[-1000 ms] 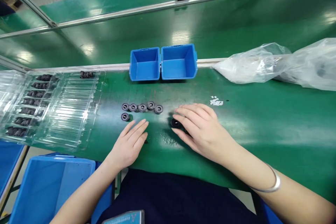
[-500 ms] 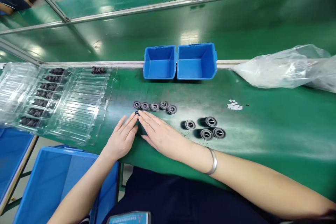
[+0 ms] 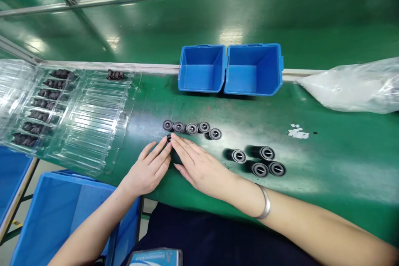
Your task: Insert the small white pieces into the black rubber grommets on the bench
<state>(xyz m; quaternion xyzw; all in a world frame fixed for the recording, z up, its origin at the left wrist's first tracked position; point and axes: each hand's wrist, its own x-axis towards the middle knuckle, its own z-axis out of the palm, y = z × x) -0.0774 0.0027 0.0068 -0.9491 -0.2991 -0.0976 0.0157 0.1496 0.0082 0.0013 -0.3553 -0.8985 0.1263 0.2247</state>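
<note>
You are leaning over a long green worktop [image 3: 327, 141], with clear plastic trays [image 3: 77, 124] spreading across its left side, a crumpled plastic bag [image 3: 352, 89] lying at the far right and two blue bins [image 3: 202, 56] standing side by side at the far middle. You are laying your left hand [image 3: 149, 170] and right hand [image 3: 199, 168] flat on the near edge, the fingers of each stretched out straight and side by side, not curling around anything. Four black rollers [image 3: 260, 162] are sitting in a cluster well to the right of your right hand. A row of five black rings [image 3: 191, 128] is running left to right just beyond your fingertips. Both hands are meeting at one small black ring [image 3: 168, 138], which is lying just near of the row's left end; it is touching the tips of both hands, so neither is nearer.
</note>
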